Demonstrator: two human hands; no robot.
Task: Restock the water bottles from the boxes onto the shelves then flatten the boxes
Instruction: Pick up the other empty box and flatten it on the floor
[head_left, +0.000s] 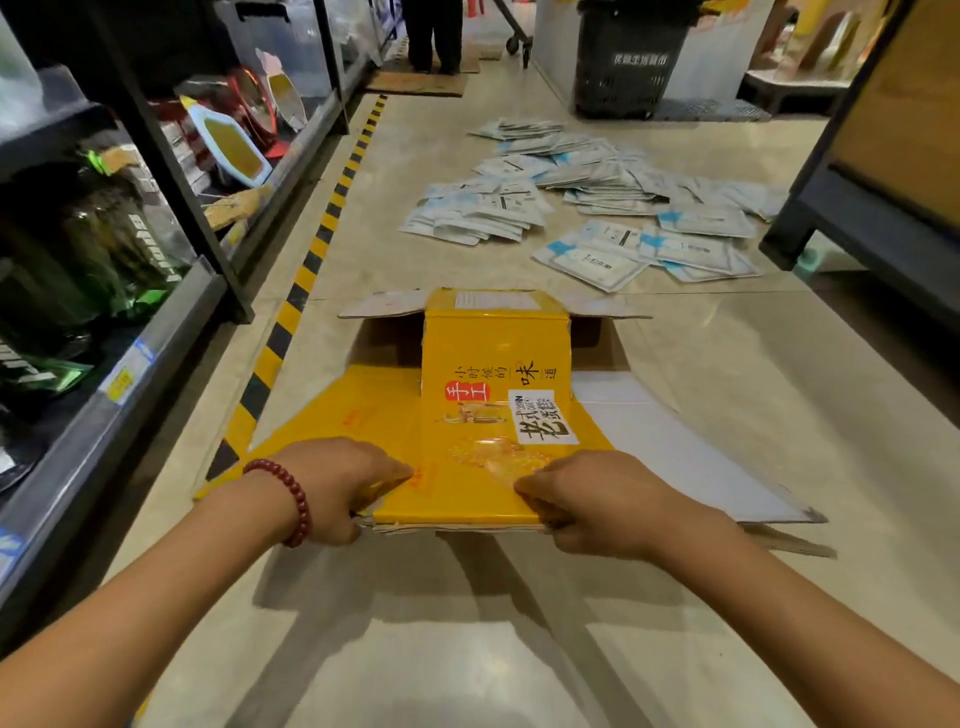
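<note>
The yellow box (493, 410) lies on the floor (467, 649) straight ahead of both hands, partly flattened, its far flaps standing open. The left hand (332, 488), with a red bead bracelet (291, 499) at the wrist, grips the near edge at its left end, fingers curled around it. The right hand (592, 499) grips the same edge to the right. Both forearms reach forward and converge on it. Beyond the hands, white packets (587, 202) lie scattered.

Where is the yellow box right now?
In the head view the yellow box lies mostly flattened on the floor, centre frame, right of the striped floor tape. The left hand and right hand grip its near edge.
</note>
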